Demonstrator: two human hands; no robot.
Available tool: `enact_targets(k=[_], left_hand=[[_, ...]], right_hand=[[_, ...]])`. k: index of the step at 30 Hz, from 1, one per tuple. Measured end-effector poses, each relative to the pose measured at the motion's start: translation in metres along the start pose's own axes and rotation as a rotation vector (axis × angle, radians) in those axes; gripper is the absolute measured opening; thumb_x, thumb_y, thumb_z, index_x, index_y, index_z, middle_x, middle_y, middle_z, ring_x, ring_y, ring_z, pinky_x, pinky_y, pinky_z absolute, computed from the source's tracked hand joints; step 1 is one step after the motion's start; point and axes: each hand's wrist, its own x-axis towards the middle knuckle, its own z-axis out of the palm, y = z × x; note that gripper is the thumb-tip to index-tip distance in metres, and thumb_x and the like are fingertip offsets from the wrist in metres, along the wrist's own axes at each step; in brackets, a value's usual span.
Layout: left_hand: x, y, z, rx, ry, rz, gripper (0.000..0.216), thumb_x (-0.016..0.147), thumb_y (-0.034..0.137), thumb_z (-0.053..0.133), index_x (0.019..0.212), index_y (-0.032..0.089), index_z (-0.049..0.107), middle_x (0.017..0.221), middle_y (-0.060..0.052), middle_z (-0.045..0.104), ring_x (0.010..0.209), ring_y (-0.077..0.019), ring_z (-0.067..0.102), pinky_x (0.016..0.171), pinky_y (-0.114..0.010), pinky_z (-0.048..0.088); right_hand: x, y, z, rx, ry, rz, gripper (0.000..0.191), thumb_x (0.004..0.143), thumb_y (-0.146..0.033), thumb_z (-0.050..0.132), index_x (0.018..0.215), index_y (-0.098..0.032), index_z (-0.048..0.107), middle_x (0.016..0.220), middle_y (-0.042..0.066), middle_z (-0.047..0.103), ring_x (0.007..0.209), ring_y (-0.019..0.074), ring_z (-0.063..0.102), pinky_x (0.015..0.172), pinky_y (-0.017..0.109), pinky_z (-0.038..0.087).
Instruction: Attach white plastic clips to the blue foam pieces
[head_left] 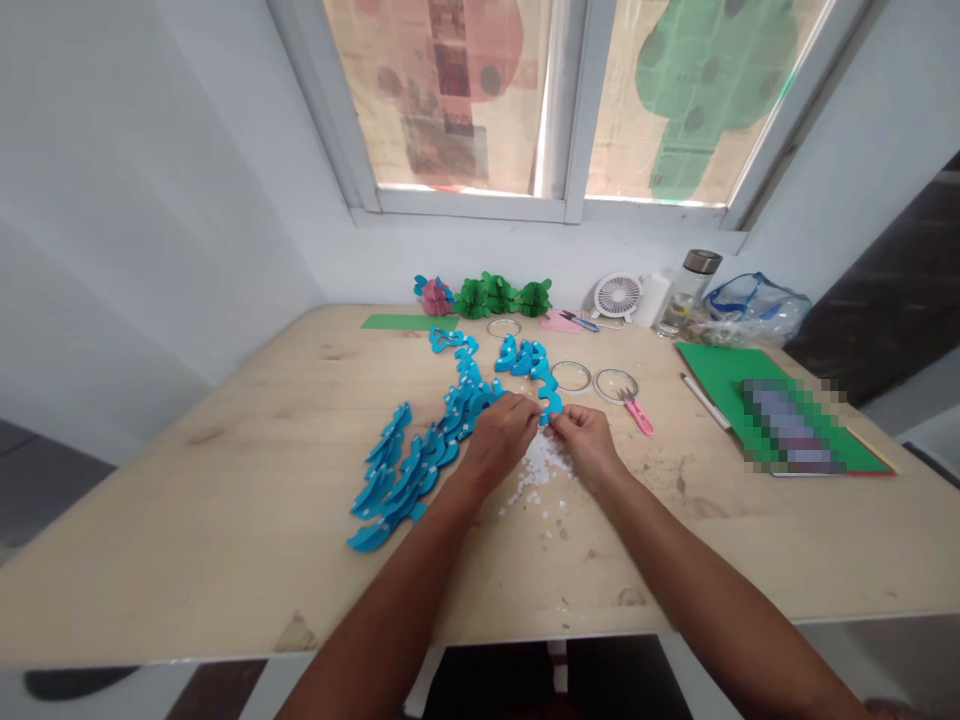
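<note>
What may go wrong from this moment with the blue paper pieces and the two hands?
The left forearm runs close beside the pile of scalloped blue paper pieces and might scatter it. Tiny white scraps lie near the right hand and might stick to the wavy-edged blue paper piece it pinches.

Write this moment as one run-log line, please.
left hand: at blue paper piece; right hand: pinching its edge; white scraps: on table
</note>
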Motion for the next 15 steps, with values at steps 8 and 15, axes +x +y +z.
enact_targets(k=[8, 15], left_hand=[[-0.001, -0.012, -0.003, -0.018, -0.062, -0.273, 0.016, 0.079, 0.018, 0.046, 0.069, 0.017, 0.06, 0.076, -0.007, 0.065, 0.078, -0.0207, 0.059, 0.068, -0.03, 0.042], [-0.003, -0.016, -0.001, -0.181, -0.084, -0.275, 0.016, 0.073, 0.016, 0.049, 0.072, 0.02, 0.064, 0.071, -0.003, 0.067, 0.069, -0.0165, 0.06, 0.064, -0.025, 0.042]], right_hand=[[0.002, 0.003, -0.001, 0.006, 0.021, -0.009, 0.024, 0.067, -0.035, 0.062, 0.054, -0.016, 0.058, 0.051, 0.001, 0.06, 0.045, 0.0101, 0.045, 0.045, 0.022, 0.031], [0.003, 0.002, -0.002, -0.008, 0.016, -0.023, 0.026, 0.068, -0.04, 0.061, 0.057, -0.016, 0.06, 0.054, 0.002, 0.061, 0.049, 0.0117, 0.048, 0.045, 0.022, 0.033]])
